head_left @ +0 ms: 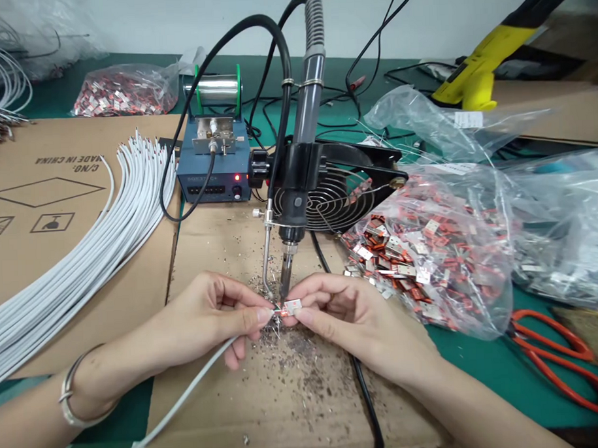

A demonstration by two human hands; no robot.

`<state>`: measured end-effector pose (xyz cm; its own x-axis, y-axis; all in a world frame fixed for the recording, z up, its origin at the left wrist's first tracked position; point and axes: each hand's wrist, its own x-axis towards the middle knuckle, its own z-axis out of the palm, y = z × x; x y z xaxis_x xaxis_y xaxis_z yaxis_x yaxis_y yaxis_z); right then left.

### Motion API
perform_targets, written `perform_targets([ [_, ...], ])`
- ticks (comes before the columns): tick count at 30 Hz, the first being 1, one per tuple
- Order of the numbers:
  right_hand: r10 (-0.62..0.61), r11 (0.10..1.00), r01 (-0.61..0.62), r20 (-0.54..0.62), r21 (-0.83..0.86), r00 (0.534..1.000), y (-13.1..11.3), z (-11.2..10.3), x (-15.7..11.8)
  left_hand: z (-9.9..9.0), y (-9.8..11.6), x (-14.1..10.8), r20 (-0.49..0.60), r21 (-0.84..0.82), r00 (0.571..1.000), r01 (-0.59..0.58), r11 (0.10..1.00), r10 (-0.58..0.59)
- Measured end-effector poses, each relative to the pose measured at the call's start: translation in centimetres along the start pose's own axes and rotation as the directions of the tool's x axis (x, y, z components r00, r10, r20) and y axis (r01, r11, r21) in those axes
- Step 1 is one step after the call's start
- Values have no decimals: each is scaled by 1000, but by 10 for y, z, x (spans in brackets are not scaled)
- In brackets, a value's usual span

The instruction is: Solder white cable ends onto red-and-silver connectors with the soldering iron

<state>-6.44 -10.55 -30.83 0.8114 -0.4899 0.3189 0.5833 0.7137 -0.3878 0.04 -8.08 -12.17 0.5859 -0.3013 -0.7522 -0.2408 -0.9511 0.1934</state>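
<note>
Under the tip of an upright soldering iron (pixel 287 270), both hands meet. My left hand (pixel 233 314) pinches a white cable (pixel 196 381) close to its end, and the cable trails down to the lower left. A small metal USB connector with an orange-red part (pixel 293 307) is held between the thumb and fingers of my right hand (pixel 331 308). The cable's end meets the orange-red side of the connector; whether they are joined cannot be made out. A thin solder feed tube (pixel 266 264) comes down beside the iron's tip.
A blue soldering unit (pixel 213 168) with a solder spool (pixel 219 88) stands behind. White cables (pixel 84 264) lie on cardboard at left. At right are a fan (pixel 327 193), an open bag of connectors (pixel 427 245) and red-handled scissors (pixel 559 359). Solder bits dot the cardboard.
</note>
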Motion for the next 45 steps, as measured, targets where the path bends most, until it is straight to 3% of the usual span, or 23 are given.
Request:
perform_targets([
  [7,-33,998,32,23,47,999,0,0,1,0,1,2,4,3,1000,12,1000,-12],
  [14,-43,999,41,-89,-15,995,1,6,2,1,0,2,-39,60,999,17,998,-14],
  [27,-57,992,53,-28,-118,998,0,0,-2,4,1,1,-36,28,999,34,999,-33],
  [34,-9,997,6,-42,-81,999,1,2,0,3,1,1,-70,36,996,58,998,-56],
  [41,-26,996,18,-87,-91,996,4,5,0,3,-1,-1,-62,39,998,14,999,-11],
  [45,-38,988,31,-50,-149,998,2,3,-2,4,-3,-3,-44,-5,999,-2,1000,1],
])
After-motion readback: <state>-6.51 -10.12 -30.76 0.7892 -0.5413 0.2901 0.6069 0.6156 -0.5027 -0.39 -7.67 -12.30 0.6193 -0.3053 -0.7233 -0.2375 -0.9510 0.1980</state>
